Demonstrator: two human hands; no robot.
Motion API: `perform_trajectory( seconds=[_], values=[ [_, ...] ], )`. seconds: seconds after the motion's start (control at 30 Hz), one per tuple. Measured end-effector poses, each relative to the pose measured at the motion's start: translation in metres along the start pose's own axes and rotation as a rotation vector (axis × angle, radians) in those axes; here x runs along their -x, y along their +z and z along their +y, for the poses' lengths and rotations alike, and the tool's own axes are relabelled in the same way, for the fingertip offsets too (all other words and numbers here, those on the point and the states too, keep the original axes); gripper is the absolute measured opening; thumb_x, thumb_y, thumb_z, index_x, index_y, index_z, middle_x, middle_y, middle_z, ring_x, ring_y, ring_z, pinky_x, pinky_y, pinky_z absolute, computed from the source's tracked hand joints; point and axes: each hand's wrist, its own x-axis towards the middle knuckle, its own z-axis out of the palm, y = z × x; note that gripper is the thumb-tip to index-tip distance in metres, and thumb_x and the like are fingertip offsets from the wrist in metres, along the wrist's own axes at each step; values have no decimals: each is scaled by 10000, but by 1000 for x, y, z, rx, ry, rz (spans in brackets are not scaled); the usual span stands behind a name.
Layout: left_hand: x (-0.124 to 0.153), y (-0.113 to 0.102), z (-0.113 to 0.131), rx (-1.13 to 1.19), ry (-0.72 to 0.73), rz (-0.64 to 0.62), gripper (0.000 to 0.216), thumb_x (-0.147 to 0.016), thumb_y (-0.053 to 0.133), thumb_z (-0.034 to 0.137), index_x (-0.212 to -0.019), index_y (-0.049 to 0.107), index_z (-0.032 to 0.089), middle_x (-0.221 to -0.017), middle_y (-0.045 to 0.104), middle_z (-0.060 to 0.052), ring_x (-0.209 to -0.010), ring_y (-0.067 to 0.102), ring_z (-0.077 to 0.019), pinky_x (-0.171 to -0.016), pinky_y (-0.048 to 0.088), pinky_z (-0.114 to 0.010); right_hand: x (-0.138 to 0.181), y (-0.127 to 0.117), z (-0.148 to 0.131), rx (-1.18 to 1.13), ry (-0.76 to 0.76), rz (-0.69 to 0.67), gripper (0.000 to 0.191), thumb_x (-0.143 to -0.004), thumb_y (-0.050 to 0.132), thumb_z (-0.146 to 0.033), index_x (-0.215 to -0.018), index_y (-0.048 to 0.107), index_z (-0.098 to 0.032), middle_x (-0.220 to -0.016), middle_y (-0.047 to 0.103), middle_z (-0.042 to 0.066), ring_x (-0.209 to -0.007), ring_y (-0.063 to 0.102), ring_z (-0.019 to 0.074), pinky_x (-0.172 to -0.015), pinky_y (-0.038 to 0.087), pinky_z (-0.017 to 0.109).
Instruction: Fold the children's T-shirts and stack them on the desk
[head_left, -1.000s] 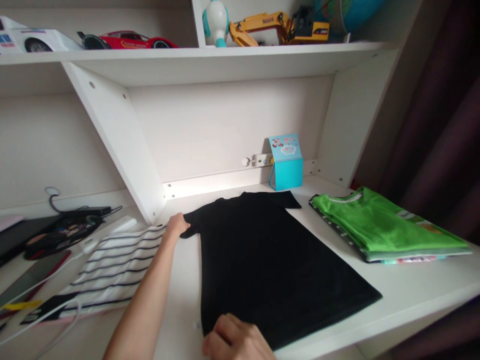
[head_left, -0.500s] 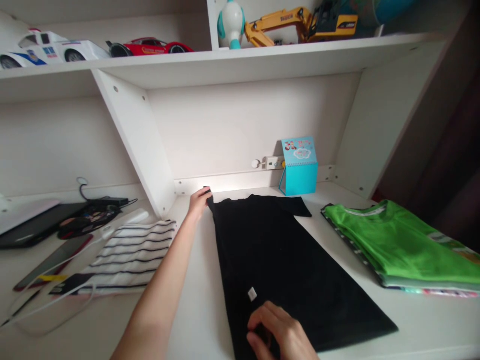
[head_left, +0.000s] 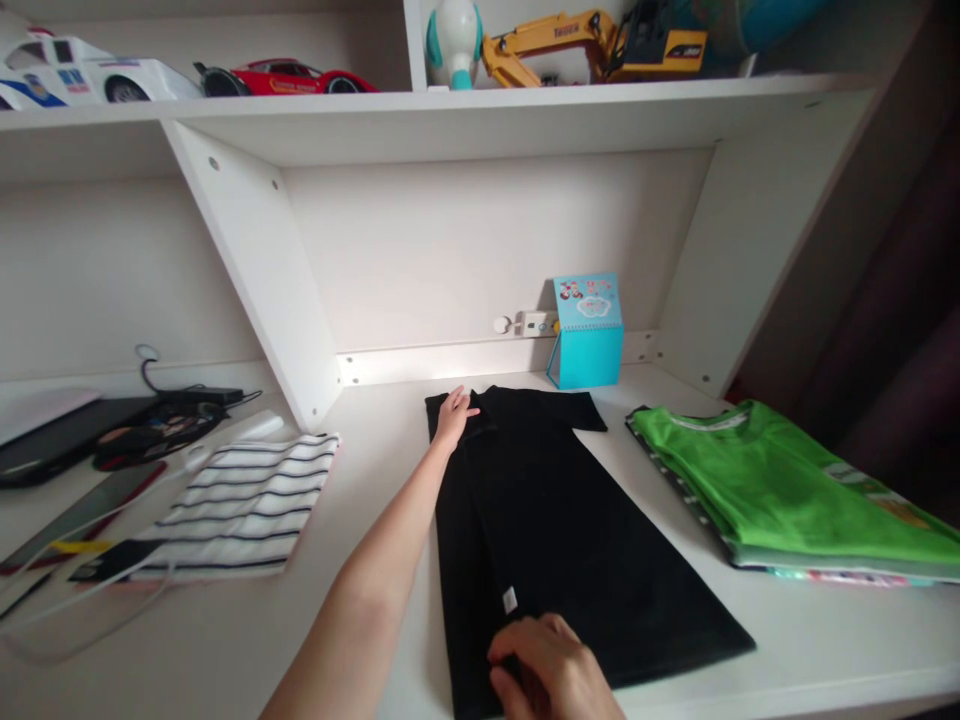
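A black T-shirt lies lengthwise on the white desk, its left side folded inward in a long strip. One short sleeve points right at the far end. Near the far left shoulder, my left hand rests on the folded-over cloth with its fingers stretched out and apart. At the near end my right hand is closed in a pinch on the shirt's folded edge, just below a small white label. The fingertips of that hand are partly hidden.
To the right is a stack of folded clothes topped by a green shirt. A striped folded garment, cables and a dark phone-like slab lie left. Behind stands a blue desk calendar; toys sit on the shelf above.
My left hand has moved right and inward, carrying the sleeve end over onto the shirt, and its fingers have spread. My right hand stays at the near end, keeping its pinch.
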Motion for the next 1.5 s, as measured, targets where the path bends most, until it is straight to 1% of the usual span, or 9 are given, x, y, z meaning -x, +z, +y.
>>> perform_trajectory(
  seconds=[0.2,0.37,0.47,0.57,0.7,0.8,1.03,1.37,1.5],
  values=[
    [10,-27,-2,-339,208,6,415,-885,352,184,-1290,429,145,-1334,445,-105,-1183,464,-197,-1022,327,-328,-2,-3,0,1,-60,-67,79,-725,579,-205,-782,613,-248,-595,602,-42,-596,546,113,-624,407,199],
    [24,-38,-11,-906,107,-185,569,-888,327,327,-1387,229,72,-1457,171,-174,-1340,162,-276,-1056,182,-490,-29,-53,-18,-46,-64,-315,129,-788,529,-250,-854,640,-235,-598,618,-41,-531,548,89,-555,376,174],
    [30,-37,-14,-1030,105,-253,577,-903,219,397,-1405,192,113,-1473,110,-140,-1348,120,-286,-1029,146,-568,-81,-84,-15,39,-46,-361,192,-835,455,-229,-835,647,-215,-695,644,-17,-592,573,93,-542,353,171],
    [31,-37,-12,-1041,108,-249,568,-905,158,397,-1408,198,135,-1474,121,-124,-1347,129,-288,-1011,137,-601,-155,-89,12,228,87,-297,179,-815,489,-240,-798,657,-181,-758,659,22,-729,604,142,-639,375,197],
    [30,-38,-11,-1030,88,-238,563,-902,146,394,-1406,214,152,-1474,128,-117,-1348,123,-287,-1011,135,-604,-240,-60,61,293,365,-134,230,-838,449,-200,-934,643,-121,-973,649,104,-956,580,196,-757,391,224],
    [29,-39,-13,-1025,86,-245,562,-899,150,393,-1407,218,161,-1474,126,-112,-1348,119,-289,-1011,120,-612,-271,-30,82,283,471,-53,292,-877,399,-240,-1021,600,-84,-1048,618,152,-1000,566,209,-777,407,247],
    [28,-36,-16,-1021,67,-222,565,-896,160,396,-1400,241,153,-1473,118,-130,-1349,114,-292,-1014,93,-611,-286,9,93,252,611,30,363,-796,541,-289,-1072,549,-53,-1030,608,194,-990,571,266,-806,414,346],
    [29,-35,-13,-1002,22,-190,580,-894,159,400,-1408,215,135,-1472,122,-141,-1348,122,-286,-1035,91,-577,-280,2,102,284,581,142,316,-846,397,-228,-1131,466,-110,-970,606,151,-923,581,248,-742,434,334],
    [28,-36,-14,-1033,24,-201,565,-894,157,377,-1394,261,134,-1468,157,-133,-1348,116,-292,-1032,116,-576,-276,0,97,359,477,159,354,-858,336,-153,-1194,424,-82,-1170,501,209,-1092,480,279,-850,392,392]
  ],
)
